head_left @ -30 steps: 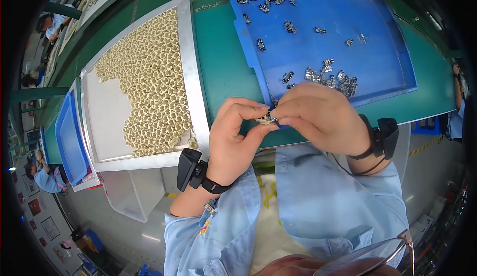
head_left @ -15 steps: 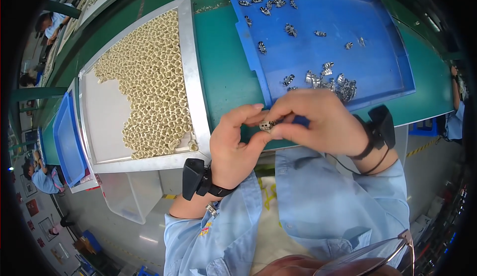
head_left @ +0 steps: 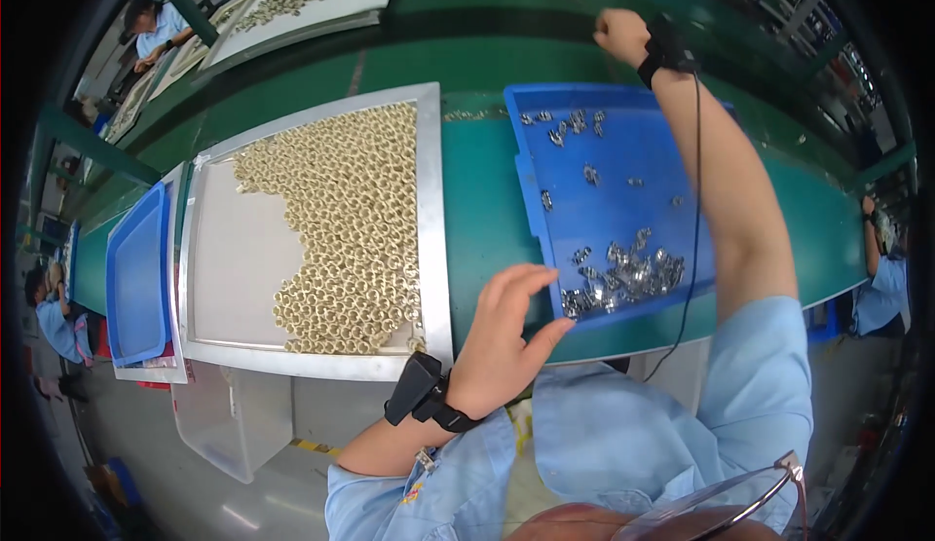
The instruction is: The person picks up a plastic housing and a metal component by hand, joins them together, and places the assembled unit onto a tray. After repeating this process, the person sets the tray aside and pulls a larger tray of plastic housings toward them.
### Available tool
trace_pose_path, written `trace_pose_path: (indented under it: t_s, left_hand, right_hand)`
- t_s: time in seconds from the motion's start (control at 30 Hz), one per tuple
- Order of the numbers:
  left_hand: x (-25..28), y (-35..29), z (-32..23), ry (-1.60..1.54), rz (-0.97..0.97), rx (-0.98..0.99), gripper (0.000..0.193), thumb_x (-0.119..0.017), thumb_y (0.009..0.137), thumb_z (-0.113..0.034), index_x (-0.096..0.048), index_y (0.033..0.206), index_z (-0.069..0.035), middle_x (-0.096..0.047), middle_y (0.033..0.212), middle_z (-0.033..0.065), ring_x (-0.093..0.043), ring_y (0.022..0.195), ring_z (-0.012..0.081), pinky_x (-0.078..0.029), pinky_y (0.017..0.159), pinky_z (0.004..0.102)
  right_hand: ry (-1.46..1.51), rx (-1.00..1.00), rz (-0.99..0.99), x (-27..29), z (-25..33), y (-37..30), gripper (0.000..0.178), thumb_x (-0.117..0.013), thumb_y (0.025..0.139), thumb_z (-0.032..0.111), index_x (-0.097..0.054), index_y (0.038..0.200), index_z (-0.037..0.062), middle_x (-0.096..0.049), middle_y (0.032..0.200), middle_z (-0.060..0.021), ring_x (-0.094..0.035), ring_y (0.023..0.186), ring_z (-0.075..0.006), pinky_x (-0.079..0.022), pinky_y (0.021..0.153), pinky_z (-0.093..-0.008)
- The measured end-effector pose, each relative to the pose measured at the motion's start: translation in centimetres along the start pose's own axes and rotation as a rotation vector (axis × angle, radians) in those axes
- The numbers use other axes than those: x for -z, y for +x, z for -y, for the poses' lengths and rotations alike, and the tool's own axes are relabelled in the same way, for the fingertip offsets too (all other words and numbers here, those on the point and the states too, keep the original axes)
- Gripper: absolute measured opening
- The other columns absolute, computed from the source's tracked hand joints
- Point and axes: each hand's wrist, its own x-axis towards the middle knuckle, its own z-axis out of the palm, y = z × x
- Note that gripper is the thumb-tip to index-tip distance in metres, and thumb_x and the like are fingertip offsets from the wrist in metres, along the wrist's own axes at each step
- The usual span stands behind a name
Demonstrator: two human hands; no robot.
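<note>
- The heap of small silvery metal clips lies in the near part of the blue tray, close to its front lip; more clips lie scattered toward the tray's far end.
- The left hand hovers at the tray's near left corner, its fingers spread open and holding nothing; the heap lies just to their right, so this is the nearer hand.
- The right hand is stretched well beyond the tray's far edge, over the green bench, curled into a fist; whether it holds anything cannot be told.
- Both wrists carry a dark band; a thin cord runs down from the right one along the forearm.
- Left of the blue tray, a silver-rimmed tray holds a dense layer of pale gold rings, with a bare patch on its left side.
- Further left sits a smaller blue tray.
- Other people in light blue work along the bench edges.
</note>
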Motion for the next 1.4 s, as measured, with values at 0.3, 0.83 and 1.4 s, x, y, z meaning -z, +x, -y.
trace_pose_path:
  t_s: [0.3, 0.83, 1.4]
  left_hand:
    - [0.1, 0.3, 0.1, -0.106, 0.018, 0.032, 0.035, -0.067, 0.079, -0.006, -0.053, 0.112, -0.004, -0.049, 0.116, 0.0149, -0.048, 0.110, 0.0300, -0.039, 0.093, 0.0363]
    - [8.7, -2.8, -2.8, -0.012, -0.238, -0.098, 0.014, -0.061, 0.080, 0.003, -0.060, 0.093, -0.003, -0.058, 0.100, 0.0106, -0.057, 0.094, 0.0219, -0.044, 0.083, 0.0309]
    - [31.4, 4.7, 17.4, 1.025, -0.369, 0.334, 0.029, -0.070, 0.076, -0.022, -0.061, 0.098, -0.005, -0.063, 0.094, 0.0131, -0.061, 0.083, 0.0305, -0.049, 0.074, 0.0358]
  right_hand:
    - [0.147, -0.279, 0.090, -2.0, -4.4, -3.2, 0.046, -0.066, 0.078, 0.033, -0.058, 0.112, 0.0016, -0.065, 0.093, -0.0167, -0.063, 0.085, -0.0289, -0.050, 0.074, -0.0371]
    - [0.497, 0.238, 0.332, 6.8, 10.5, -17.3, 0.017, -0.059, 0.078, 0.005, -0.057, 0.094, -0.0002, -0.060, 0.089, -0.0176, -0.058, 0.086, -0.0350, -0.048, 0.076, -0.0386]
    - [0.729, 0.132, 0.315, 6.6, 10.5, -17.1, 0.018, -0.055, 0.080, 0.002, -0.060, 0.096, -0.0014, -0.059, 0.083, -0.0133, -0.056, 0.070, -0.0222, -0.046, 0.067, -0.0309]
